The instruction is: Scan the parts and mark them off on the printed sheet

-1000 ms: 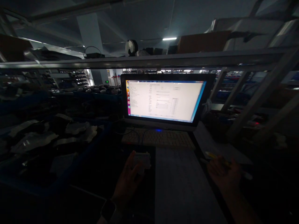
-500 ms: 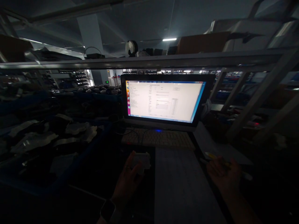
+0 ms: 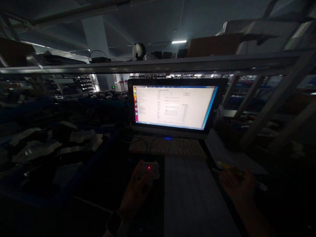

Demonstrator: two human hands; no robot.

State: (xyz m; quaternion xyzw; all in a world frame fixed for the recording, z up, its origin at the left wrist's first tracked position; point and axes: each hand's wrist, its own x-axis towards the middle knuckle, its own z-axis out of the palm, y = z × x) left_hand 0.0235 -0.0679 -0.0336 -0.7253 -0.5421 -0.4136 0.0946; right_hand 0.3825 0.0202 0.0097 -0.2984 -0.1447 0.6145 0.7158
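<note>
The scene is very dark. My left hand (image 3: 135,192) is closed round a small pale box-shaped device (image 3: 150,170) with a red light lit on its face; it is held just in front of the keyboard (image 3: 168,146). A watch sits on that wrist. My right hand (image 3: 234,186) is curled at the right with a yellow pen (image 3: 228,166) across its fingers. A grey mat (image 3: 191,194) lies between the two hands. Behind the keyboard a lit monitor (image 3: 172,107) shows a pale program window.
Blue bins (image 3: 74,174) at the left hold several silvery bagged parts (image 3: 81,136). A paper sheet (image 3: 222,148) lies right of the keyboard. A metal shelf rail (image 3: 158,64) crosses overhead, with slanted frame struts (image 3: 274,98) at the right.
A red light has come on on the device in my left hand. Both hands have stayed almost still.
</note>
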